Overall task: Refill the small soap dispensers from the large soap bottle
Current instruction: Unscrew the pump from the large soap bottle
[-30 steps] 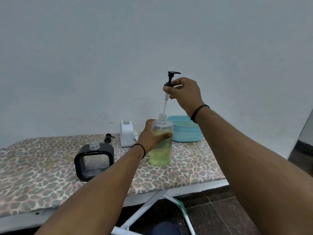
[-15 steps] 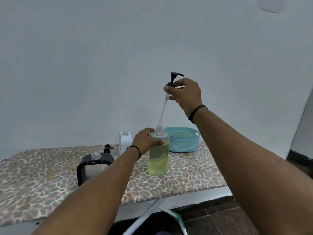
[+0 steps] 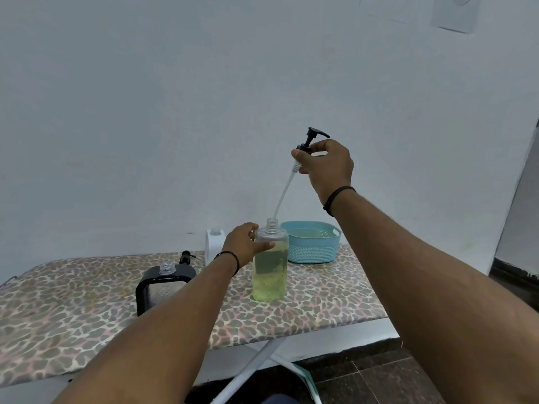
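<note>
Big clear soap bottle (image 3: 270, 266) stands upright mid-frame, about two-thirds full of yellow-green soap, neck open. Its black pump (image 3: 309, 144) is up above it to the right, tube tilted with the tip at the neck. Black square dispenser (image 3: 163, 282) lower left, uncapped; white dispenser (image 3: 214, 243) behind.

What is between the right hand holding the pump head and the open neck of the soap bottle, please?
In the head view, only the pump's translucent dip tube spans the gap, slanting from the right hand down to the soap bottle neck, its lower end at the opening.

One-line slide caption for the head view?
Left hand steadies the soap bottle; right hand lifts its pump out.
</note>
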